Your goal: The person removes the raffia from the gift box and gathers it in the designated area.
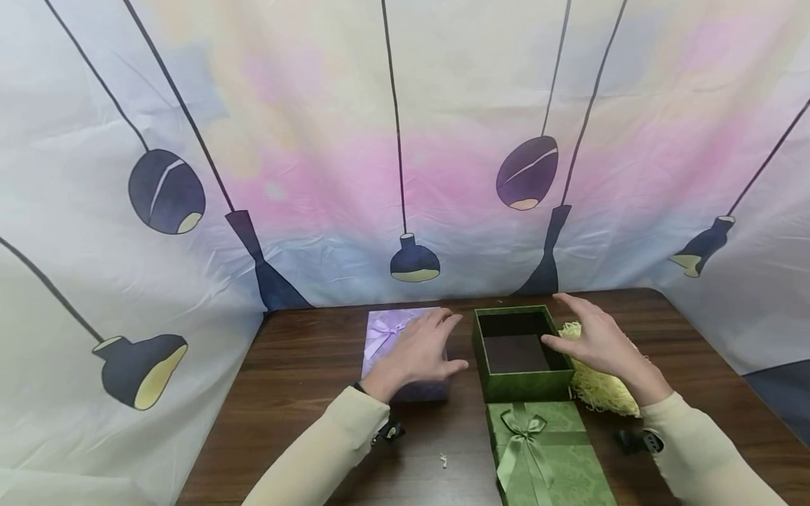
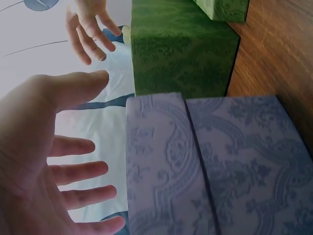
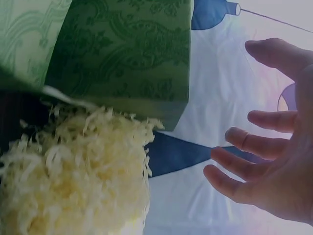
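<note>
Two hands hover over a dark wooden desk (image 1: 304, 351), both spread and holding nothing. The left hand (image 1: 419, 349) hangs with fingers splayed just above a lilac gift box (image 1: 387, 336) near the desk's far edge; from the left wrist view the palm stands apart from the box's patterned side, so I judge it is not yet touching. The right hand (image 1: 598, 339) floats, fingers fanned and relaxed, over the right wall of an open green box (image 1: 519, 383), which sits beside the lilac one toward the middle of the far edge. Its dark inside shows bare, which fits the lid's place: the green lid (image 1: 549, 450), bow up, lies flat against the box's near side, toward the desk's front edge. Just right of the box, under the right wrist, rests a heap of pale yellow paper shred (image 1: 601, 390), touching the box's wall, seemingly within easy reach as filling.
</note>
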`<state>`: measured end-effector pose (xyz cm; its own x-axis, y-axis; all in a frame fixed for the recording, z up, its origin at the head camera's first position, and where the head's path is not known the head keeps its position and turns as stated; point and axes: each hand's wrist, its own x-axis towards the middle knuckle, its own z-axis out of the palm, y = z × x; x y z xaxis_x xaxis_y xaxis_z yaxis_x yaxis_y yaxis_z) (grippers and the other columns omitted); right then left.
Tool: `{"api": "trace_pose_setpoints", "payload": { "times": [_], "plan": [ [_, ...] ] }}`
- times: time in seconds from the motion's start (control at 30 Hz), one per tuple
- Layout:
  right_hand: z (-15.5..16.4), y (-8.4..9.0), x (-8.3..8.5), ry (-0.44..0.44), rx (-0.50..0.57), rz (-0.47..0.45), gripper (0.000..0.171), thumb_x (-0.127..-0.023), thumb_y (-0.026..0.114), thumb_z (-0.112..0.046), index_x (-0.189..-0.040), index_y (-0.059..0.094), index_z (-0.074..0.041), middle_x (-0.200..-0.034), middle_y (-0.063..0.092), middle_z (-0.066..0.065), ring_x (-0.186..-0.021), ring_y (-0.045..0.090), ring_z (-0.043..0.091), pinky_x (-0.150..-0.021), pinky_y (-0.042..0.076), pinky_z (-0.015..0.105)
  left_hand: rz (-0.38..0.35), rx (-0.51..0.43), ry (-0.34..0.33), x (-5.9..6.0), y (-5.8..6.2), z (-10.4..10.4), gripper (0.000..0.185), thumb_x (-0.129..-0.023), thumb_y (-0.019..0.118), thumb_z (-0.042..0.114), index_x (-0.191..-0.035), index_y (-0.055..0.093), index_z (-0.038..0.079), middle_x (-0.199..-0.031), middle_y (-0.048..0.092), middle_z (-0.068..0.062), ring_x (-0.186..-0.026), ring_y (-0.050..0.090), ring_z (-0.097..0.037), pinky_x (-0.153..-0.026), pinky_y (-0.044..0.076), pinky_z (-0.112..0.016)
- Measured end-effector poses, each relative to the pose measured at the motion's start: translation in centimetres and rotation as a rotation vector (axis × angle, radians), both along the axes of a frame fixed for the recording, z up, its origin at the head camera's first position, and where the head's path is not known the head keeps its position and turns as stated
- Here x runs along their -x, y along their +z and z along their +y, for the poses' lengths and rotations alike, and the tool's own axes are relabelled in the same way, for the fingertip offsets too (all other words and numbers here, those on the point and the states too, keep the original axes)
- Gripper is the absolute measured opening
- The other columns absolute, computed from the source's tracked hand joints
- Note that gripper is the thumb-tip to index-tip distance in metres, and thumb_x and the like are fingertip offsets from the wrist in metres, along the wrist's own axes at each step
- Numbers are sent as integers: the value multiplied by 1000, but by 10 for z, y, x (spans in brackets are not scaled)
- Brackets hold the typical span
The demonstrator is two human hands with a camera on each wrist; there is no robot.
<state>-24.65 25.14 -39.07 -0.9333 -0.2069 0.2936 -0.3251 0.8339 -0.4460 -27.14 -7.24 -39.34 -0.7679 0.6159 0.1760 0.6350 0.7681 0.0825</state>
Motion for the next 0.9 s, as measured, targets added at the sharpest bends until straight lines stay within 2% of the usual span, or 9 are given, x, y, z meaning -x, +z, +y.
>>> {"api": "trace_pose_setpoints", "payload": {
  "times": [0.37, 0.63, 0.73, 0.9],
  "plan": [
    [-20, -2, 6, 47, -13, 47, 77, -82, 75, -44, -142, 46, -6, -141, 49, 20, -118, 51, 41, -92, 43, 62, -11, -17, 14, 0, 3, -19, 83, -81, 66, 59, -147, 41, 15, -150, 42, -7, -139, 38, -26, -107, 39, -50],
    [-32, -3, 12, 127, -5, 34, 81, -78, 77, -47, -142, 46, -9, -141, 50, 16, -121, 50, 38, -94, 42, 60, 13, -46, 40, 3, 7, -43, 85, -80, 69, 57, -147, 42, 14, -145, 46, -9, -132, 45, -29, -104, 42, -53],
    [-36, -4, 13, 137, 1, 53, 80, -77, 78, -47, -141, 47, -10, -139, 52, 15, -117, 53, 35, -92, 44, 58, 33, -44, 50, 4, 8, -50, 85, -78, 69, 58, -146, 43, 14, -143, 47, -9, -131, 47, -28, -105, 43, -49],
    [-42, -4, 14, 139, 22, 72, 78, -77, 79, -46, -140, 49, -12, -139, 52, 13, -123, 49, 37, -95, 42, 59, 34, -61, 54, 3, 8, -58, 84, -79, 70, 57, -145, 45, 13, -143, 48, -8, -131, 48, -27, -105, 44, -47]
  ]
}}
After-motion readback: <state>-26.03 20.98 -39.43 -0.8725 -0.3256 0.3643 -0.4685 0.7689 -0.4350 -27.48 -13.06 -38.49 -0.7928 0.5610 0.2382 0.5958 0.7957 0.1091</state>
